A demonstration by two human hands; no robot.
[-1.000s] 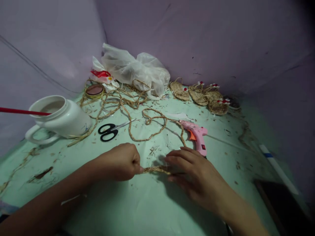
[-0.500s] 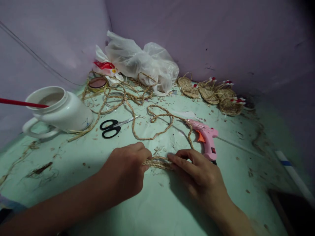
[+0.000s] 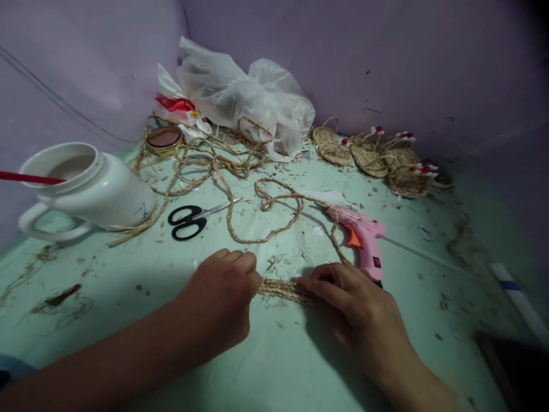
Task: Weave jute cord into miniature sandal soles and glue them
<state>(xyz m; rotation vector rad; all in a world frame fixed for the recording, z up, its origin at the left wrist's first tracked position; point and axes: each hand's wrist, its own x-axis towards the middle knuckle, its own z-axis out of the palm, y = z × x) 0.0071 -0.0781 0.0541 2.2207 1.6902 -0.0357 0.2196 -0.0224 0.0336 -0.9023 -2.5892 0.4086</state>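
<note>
A flat strip of braided straw cord [image 3: 281, 289], laid in rows side by side, spans the gap between my hands. My left hand [image 3: 225, 297] is closed on its left end, knuckles up, with the fingertips hidden. At the right end, my right hand [image 3: 349, 306] pinches the strip between thumb and fingers. From beside the right hand, a long loose braid [image 3: 281, 233] loops away over the table. A pink glue gun [image 3: 358, 229] with an orange trigger lies just beyond the right hand. Black-handled scissors [image 3: 193, 220] rest beyond the left hand.
A white mug [image 3: 107, 191] with a red stick [image 3: 32, 178] stands at left. Behind are a tangle of braid, a roll of tape [image 3: 164, 139] and a plastic bag [image 3: 257, 106]. Several woven straw pieces [image 3: 409, 182] lie back right. Straw scraps litter the green tabletop [image 3: 266, 349].
The upper cord between my hands now lies against the strip, where a small gap showed before. The camera view has shifted slightly; both hands keep hold of the strip.
</note>
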